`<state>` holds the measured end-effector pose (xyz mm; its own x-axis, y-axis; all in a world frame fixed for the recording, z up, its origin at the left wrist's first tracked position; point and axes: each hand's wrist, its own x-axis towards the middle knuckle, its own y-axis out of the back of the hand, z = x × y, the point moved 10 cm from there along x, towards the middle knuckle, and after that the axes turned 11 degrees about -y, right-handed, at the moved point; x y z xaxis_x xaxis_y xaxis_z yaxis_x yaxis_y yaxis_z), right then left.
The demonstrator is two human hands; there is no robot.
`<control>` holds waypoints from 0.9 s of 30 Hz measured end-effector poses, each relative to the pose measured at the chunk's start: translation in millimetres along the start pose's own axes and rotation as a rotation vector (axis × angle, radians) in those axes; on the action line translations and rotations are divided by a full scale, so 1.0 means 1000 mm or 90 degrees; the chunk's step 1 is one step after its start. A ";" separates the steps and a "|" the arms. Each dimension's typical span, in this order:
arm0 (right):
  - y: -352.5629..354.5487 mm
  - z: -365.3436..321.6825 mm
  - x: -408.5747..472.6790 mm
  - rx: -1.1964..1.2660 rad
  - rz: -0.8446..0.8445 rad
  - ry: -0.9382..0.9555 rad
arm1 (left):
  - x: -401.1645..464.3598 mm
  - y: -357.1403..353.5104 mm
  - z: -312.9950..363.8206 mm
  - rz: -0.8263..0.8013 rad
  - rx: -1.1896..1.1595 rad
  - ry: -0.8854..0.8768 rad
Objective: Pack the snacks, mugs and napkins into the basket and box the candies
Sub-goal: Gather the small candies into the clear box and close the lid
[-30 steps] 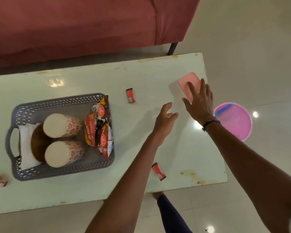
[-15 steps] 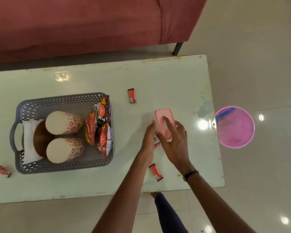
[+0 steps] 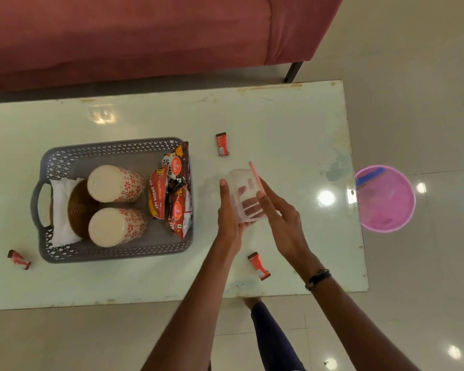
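Note:
A clear plastic box (image 3: 243, 194) is held above the table's middle right by my left hand (image 3: 229, 212), which wraps its left side and bottom. My right hand (image 3: 277, 210) holds its pink lid (image 3: 255, 178), tipped up on edge at the box's right side. Three red candies lie loose: one (image 3: 222, 143) beyond the box, one (image 3: 258, 265) near the front edge under my arms, one (image 3: 19, 259) at the far left. The grey basket (image 3: 113, 253) on the left holds two floral mugs (image 3: 115, 183), red snack packets (image 3: 176, 191) and a white napkin (image 3: 62, 210).
The pale glass table (image 3: 145, 285) ends just right of my hands. A pink bucket (image 3: 385, 199) stands on the floor beyond that edge. A red sofa (image 3: 145, 36) runs along the far side. A brown woven object (image 3: 78, 207) sits in the basket.
The box came from the table's far right corner to the middle, into both hands. Its pink lid, flat on top before, is now lifted open on edge.

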<state>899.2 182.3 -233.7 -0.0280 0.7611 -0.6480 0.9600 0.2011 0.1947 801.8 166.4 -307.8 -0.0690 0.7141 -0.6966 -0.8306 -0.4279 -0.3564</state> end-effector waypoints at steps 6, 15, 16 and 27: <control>-0.010 0.006 0.006 0.151 -0.096 -0.062 | 0.000 0.006 0.002 -0.007 0.037 0.028; -0.013 0.030 0.013 0.240 -0.044 -0.106 | 0.013 0.047 0.021 0.127 0.222 -0.028; -0.007 0.037 0.016 0.264 -0.018 -0.123 | 0.016 0.050 0.025 0.134 0.247 -0.046; 0.038 0.078 0.039 0.425 0.090 -0.179 | 0.021 0.061 0.033 0.168 0.323 -0.091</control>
<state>956.6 171.3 -308.9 0.0954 0.5473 -0.8315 0.9169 -0.3735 -0.1407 731.3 173.6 -323.6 -0.3531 0.7022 -0.6182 -0.9336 -0.3075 0.1839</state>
